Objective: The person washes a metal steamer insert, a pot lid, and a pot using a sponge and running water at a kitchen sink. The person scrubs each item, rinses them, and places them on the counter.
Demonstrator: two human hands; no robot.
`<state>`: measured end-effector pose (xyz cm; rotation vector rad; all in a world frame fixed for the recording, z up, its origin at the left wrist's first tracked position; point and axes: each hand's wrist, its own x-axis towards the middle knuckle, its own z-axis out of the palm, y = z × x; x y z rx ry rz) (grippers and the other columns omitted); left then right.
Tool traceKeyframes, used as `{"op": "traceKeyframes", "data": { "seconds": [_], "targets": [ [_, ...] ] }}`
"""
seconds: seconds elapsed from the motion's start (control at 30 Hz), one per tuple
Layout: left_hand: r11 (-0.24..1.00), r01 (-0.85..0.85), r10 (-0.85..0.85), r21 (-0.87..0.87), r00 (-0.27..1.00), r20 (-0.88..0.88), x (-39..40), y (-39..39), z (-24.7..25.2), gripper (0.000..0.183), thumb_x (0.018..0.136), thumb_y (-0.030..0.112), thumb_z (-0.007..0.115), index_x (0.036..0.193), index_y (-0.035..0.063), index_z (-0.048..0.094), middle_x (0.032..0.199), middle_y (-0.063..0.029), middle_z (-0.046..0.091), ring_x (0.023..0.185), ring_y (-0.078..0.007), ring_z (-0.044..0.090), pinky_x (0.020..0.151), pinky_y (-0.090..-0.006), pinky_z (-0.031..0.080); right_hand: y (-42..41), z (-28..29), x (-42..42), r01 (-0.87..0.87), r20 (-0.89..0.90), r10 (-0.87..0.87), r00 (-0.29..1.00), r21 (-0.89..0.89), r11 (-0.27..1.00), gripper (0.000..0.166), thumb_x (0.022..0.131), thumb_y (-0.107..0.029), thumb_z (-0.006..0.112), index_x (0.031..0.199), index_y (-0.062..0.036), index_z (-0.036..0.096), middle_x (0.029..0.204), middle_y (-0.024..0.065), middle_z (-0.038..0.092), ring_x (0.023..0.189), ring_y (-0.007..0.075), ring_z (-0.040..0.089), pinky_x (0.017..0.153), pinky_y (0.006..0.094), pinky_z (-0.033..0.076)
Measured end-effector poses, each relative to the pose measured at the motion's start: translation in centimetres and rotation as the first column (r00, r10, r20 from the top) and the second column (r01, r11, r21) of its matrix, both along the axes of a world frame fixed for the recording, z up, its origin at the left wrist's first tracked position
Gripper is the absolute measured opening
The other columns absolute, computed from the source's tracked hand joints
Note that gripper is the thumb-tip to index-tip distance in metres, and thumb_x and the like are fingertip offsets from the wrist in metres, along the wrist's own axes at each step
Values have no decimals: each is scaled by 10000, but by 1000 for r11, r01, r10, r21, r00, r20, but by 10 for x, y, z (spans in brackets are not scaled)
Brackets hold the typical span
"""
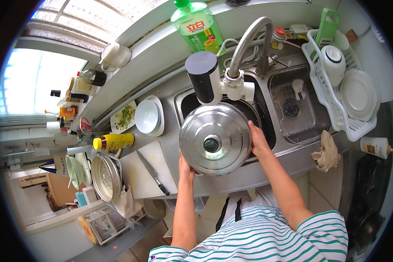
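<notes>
Both hands hold a round stainless-steel pot lid [229, 131] with a dark knob [211, 144], over the left sink basin [270, 131] and its front edge. My left hand [186, 168] grips the lower left rim. On the opposite side, my right hand [258, 139] has its thumb up along the rim. Whether a pot is under the lid cannot be told from above. Part of a round pan [253, 113] shows behind it in the basin. Just above the lid hangs a black-and-white water filter [204, 78] on the curved metal faucet [245, 42].
Left of the sink lie a knife [152, 172] on a white cutting board [134, 183], stacked bowls [147, 116], and a plate of chopped greens [124, 116]. At right are a second basin [309, 124], a white dish rack [339, 111] and a cloth [326, 152]. Green detergent [198, 32] stands behind.
</notes>
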<state>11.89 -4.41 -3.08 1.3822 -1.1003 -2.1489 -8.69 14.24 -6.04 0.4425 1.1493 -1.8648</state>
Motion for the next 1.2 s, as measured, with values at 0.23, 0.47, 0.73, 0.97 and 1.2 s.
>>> {"op": "traceKeyframes", "data": {
  "seconds": [0.23, 0.47, 0.73, 0.97, 1.2],
  "targets": [
    [965, 246, -239, -92, 968, 79, -8, 18, 36, 701, 928, 482, 396, 1446, 123, 88, 1488, -71, 149, 1367, -226, 127, 1047, -458, 156, 14, 49, 7, 23, -321, 35, 946, 174, 984, 351, 957, -349, 435, 809, -59, 568, 674, -51, 502, 598, 33, 432, 538, 198, 358],
    [956, 248, -225, -157, 963, 150, 3, 35, 70, 673, 925, 312, 506, 1437, 76, 138, 1376, -67, 347, 1209, -171, 371, 989, -313, 290, 12, 105, 31, -83, -556, 170, 813, 179, 980, 379, 951, -342, 450, 709, -55, 507, 512, -41, 442, 430, 46, 377, 407, 220, 294],
    [928, 260, -247, -267, 966, 79, -6, 41, 125, 692, 936, 502, 341, 1443, 94, 104, 1489, -80, 147, 1377, -220, 120, 1072, -418, 202, 7, 156, 49, -111, -857, 307, 414, 288, 951, 364, 938, -300, 491, 679, -43, 501, 479, -9, 475, 413, 58, 446, 398, 219, 332],
    [574, 315, -235, -756, 948, 217, -19, 26, 147, 800, 877, 547, 445, 1416, 18, 180, 1472, -155, 172, 1363, -259, 160, 1094, -372, 154, 2, 147, 44, -110, -865, 218, 453, 188, 976, 329, 909, -254, 538, 675, -23, 526, 485, 50, 499, 423, 145, 512, 426, 276, 368],
    [378, 737, -565, -560, 663, 492, -14, -15, 178, 318, 813, 301, 660, 851, -14, 645, 751, -72, 639, 677, -142, 599, 605, -263, 458, -21, 131, 13, -251, -951, 264, 164, 218, 943, 332, 866, -174, 567, 577, -20, 512, 534, 65, 496, 479, 195, 488, 476, 292, 373]
  ]
}}
